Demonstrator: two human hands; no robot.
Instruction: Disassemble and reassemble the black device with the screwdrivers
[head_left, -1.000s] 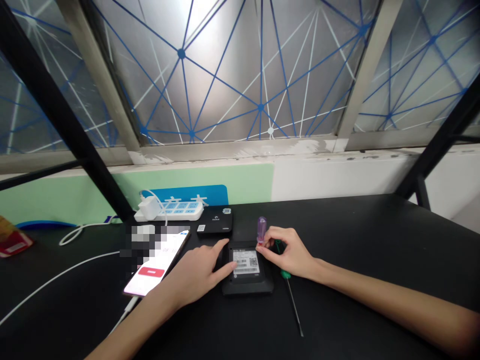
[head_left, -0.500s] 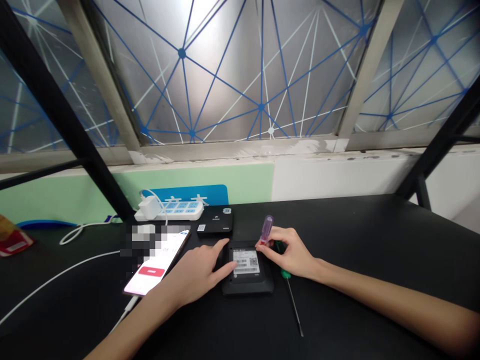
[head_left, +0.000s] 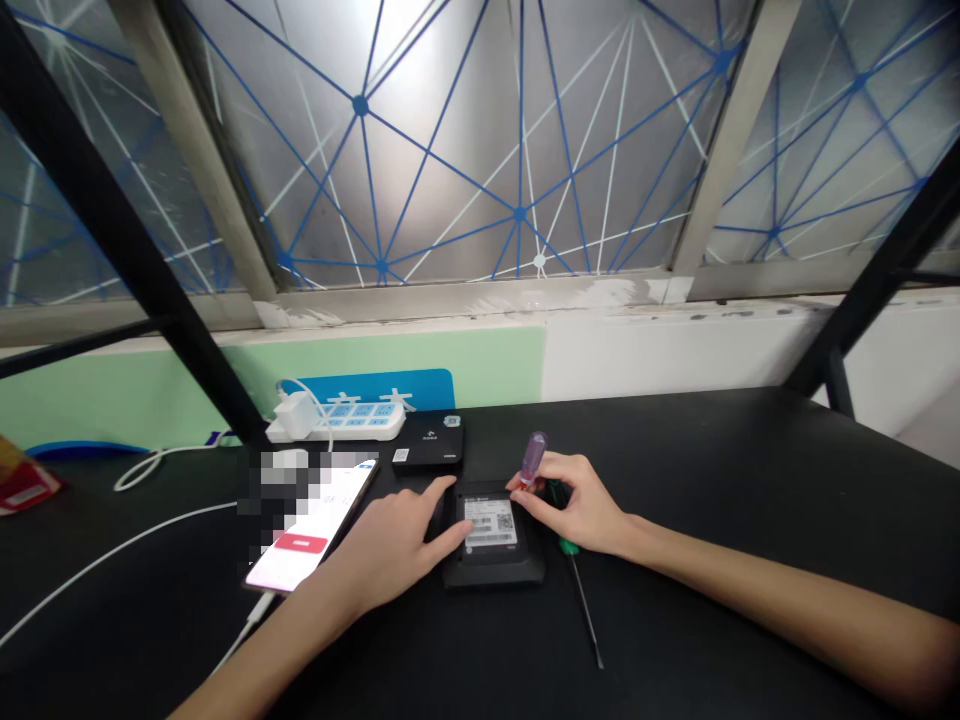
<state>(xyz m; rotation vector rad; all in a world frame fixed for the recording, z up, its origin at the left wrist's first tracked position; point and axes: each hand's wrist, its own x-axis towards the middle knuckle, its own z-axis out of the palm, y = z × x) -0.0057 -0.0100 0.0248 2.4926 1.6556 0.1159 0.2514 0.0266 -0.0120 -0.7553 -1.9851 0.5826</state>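
A: In the head view our right hand (head_left: 581, 505) pinches the purple-handled tool (head_left: 535, 456) by the far right corner of the black device (head_left: 495, 572); our left hand (head_left: 394, 545) rests spread across its left side.
B: Anything changed?
A: The tool, upright earlier, leans right; we're probably still working that corner.

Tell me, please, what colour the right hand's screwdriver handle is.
The handle is translucent purple, clearest in the head view.

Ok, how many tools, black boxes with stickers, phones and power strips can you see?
Tools: 2 (purple-handled tool, green-handled screwdriver)
Black boxes with stickers: 2 (front box, back box)
Phone: 1
Power strip: 1
Total: 6
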